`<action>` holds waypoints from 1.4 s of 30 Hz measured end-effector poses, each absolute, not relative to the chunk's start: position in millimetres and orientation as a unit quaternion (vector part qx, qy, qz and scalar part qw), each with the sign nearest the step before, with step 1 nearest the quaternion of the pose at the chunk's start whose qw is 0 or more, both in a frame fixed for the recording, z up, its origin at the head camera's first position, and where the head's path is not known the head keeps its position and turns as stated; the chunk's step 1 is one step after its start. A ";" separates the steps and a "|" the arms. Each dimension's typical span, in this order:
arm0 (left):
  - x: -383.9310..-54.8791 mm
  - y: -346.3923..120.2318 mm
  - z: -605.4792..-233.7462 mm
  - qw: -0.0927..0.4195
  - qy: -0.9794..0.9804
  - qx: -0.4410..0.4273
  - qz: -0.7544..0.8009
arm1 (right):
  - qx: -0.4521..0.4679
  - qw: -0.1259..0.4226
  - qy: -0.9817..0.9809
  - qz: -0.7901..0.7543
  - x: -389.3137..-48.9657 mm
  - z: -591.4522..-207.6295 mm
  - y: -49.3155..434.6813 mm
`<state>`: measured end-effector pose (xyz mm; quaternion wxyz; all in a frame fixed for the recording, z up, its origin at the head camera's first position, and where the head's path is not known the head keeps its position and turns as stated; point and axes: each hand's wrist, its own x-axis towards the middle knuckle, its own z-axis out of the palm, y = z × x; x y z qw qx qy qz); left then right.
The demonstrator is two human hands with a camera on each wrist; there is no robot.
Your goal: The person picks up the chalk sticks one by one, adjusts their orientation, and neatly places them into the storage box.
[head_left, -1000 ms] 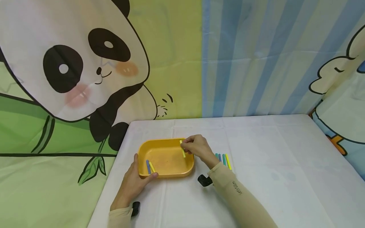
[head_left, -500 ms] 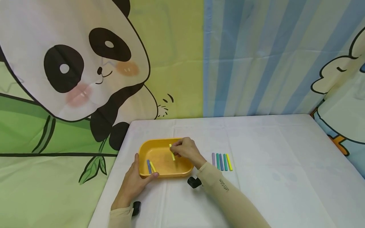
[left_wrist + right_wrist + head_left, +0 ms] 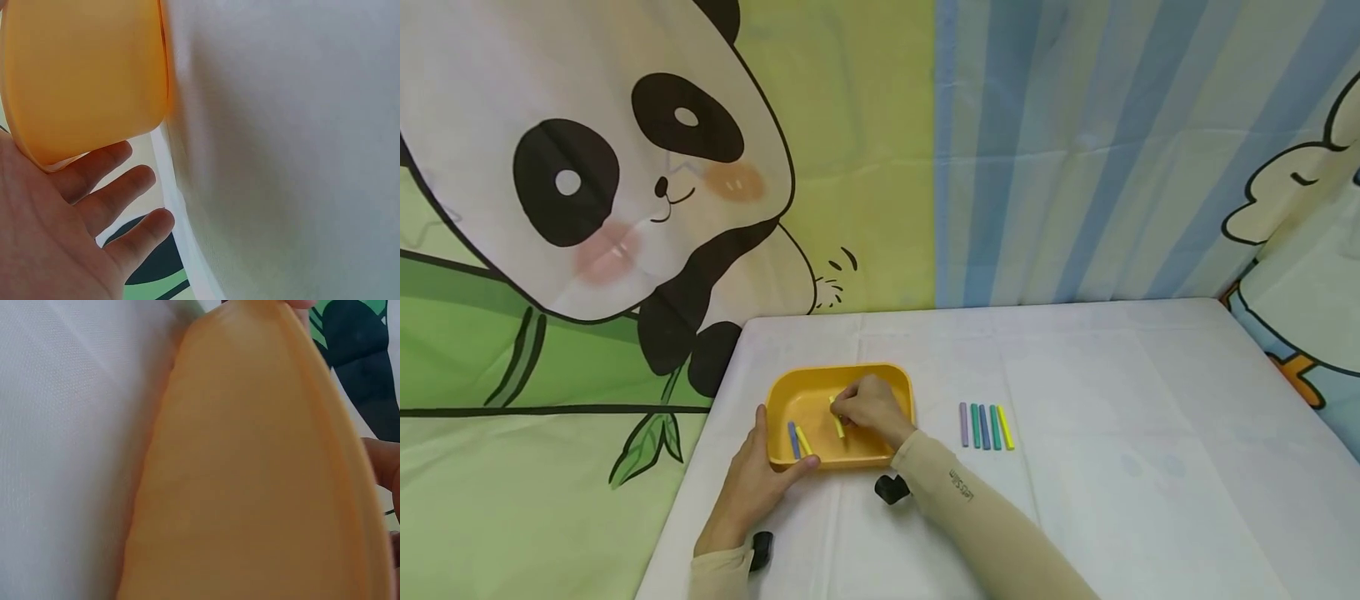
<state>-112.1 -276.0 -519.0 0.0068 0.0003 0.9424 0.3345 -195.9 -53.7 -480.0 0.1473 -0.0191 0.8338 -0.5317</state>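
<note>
My left hand (image 3: 752, 479) holds the left front corner of a yellow plastic tray (image 3: 880, 457), its thumb at the front rim and fingers along the left side. In the left wrist view, several fingers (image 3: 119, 209) spread beside the tray's outer wall. My right hand (image 3: 871, 410) is over the tray and pinches a yellow chalk stick (image 3: 839, 428) between thumb and fingertips. Inside, near the left thumb, lie a blue chalk stick (image 3: 793, 440) and another yellow chalk stick (image 3: 803, 441). The tray's wall (image 3: 250, 456) fills most of the right wrist view.
To the tray's right, several chalk sticks stand side by side in a row on the white tablecloth (image 3: 1112, 467): a purple one (image 3: 964, 425) at the left end, a yellow one (image 3: 1006, 427) at the right. A panda-printed curtain (image 3: 850, 167) hangs behind the table.
My right hand has moved left and down from the tray's right rim to over its middle, carrying the yellow chalk stick. The row of chalk sticks has come into full view. My left hand stays put.
</note>
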 end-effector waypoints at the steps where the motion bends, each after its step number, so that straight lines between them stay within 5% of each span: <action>1: -112.2 -276.1 -518.9 0.004 0.942 0.002 0.334 | -0.018 0.149 0.833 -0.533 -196.5 -481.9 -55.5; 42: -117.7 -277.2 -523.1 -0.007 0.944 0.015 0.330 | -0.023 0.162 0.840 -0.517 -199.9 -490.7 -69.6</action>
